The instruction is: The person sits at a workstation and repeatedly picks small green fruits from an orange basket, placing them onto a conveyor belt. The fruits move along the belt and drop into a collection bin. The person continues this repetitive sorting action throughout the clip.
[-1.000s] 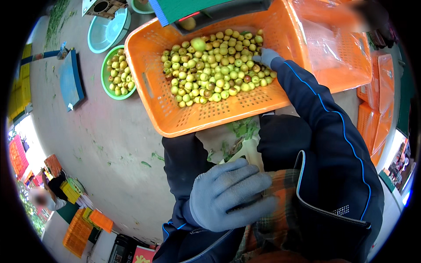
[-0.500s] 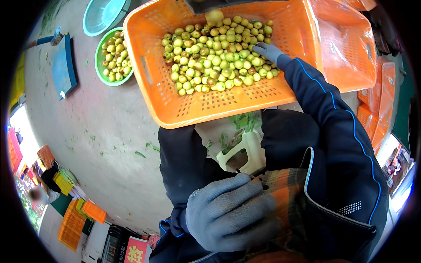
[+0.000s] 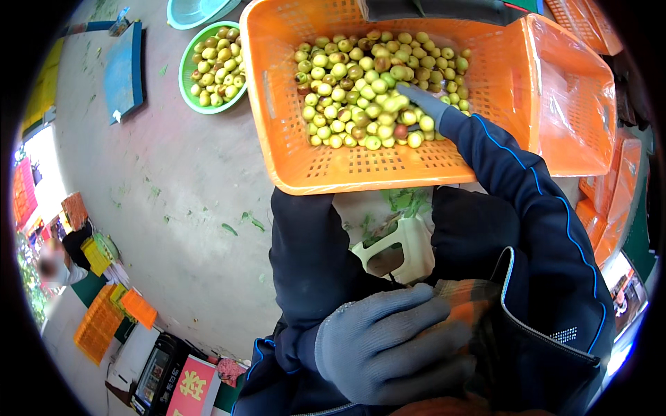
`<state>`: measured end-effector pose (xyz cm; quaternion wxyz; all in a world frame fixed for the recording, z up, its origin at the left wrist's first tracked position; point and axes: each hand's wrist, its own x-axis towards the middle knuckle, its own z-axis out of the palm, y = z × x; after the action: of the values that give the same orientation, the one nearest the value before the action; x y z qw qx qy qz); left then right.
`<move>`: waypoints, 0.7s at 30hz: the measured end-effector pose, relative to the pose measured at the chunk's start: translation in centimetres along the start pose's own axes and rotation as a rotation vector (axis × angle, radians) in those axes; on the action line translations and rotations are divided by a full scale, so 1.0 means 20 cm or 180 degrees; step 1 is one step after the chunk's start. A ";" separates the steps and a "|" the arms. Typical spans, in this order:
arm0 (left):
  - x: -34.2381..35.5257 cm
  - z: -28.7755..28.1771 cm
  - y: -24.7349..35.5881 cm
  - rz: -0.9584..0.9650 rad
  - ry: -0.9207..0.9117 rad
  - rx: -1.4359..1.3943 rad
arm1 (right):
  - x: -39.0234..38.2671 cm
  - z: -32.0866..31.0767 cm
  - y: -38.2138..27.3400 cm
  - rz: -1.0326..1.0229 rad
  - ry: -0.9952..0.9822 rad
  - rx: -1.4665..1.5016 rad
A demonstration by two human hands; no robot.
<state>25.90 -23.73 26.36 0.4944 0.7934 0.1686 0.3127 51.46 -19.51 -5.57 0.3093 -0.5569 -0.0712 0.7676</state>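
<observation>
A large orange plastic crate (image 3: pixel 277 118) holds a pile of yellow-green jujubes (image 3: pixel 347 90), some with brown patches. My right hand (image 3: pixel 424 104), in a grey glove, reaches in from the right and presses against the pile. Its fingers are stretched out, with their tips partly hidden among the fruit. Several jujubes beside them are smeared by motion. My left hand (image 3: pixel 392 347), gloved alike, hovers before my plaid shirt above my lap. Its fingers are loosely bent and apart, and nothing shows in them.
Left of the crate stands a green bowl (image 3: pixel 183 80) of jujubes, with a light-blue basin (image 3: pixel 198 12) behind it. A plastic-lined orange crate (image 3: pixel 576 104) adjoins on the right. A dark tray (image 3: pixel 437 10) overhangs the far edge. A pale stool (image 3: pixel 420 249) shows between my legs.
My right hand has moved left and nearer within the crate, shifting fruit and baring a small gap behind it. A blurred fruit at the far side is gone. The whole view has shifted.
</observation>
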 end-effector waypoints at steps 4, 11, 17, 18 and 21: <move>-0.01 0.00 -0.01 -0.0040 -0.0063 -0.0022 | 0.22 0.15 0.06 0.0018 0.0465 -0.0871; -0.04 -0.04 -0.01 0.0030 0.0308 0.0207 | 0.09 0.17 -0.22 -0.0087 0.0276 -0.4530; -0.03 -0.04 0.01 -0.0093 0.0481 0.0217 | 0.35 0.37 -0.16 -0.2957 0.0371 -0.4863; -0.02 0.01 0.01 0.0099 0.0868 0.0360 | 0.37 0.39 -0.13 -0.3044 0.0372 -0.5185; -0.04 0.01 0.00 0.0431 0.1241 0.0540 | 0.32 0.31 -0.03 -0.3341 -0.0022 -0.5199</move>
<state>25.41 -24.32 25.95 0.3618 0.7662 0.2329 0.4773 44.94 -14.05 -8.19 0.1303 -0.4951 -0.8226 0.2476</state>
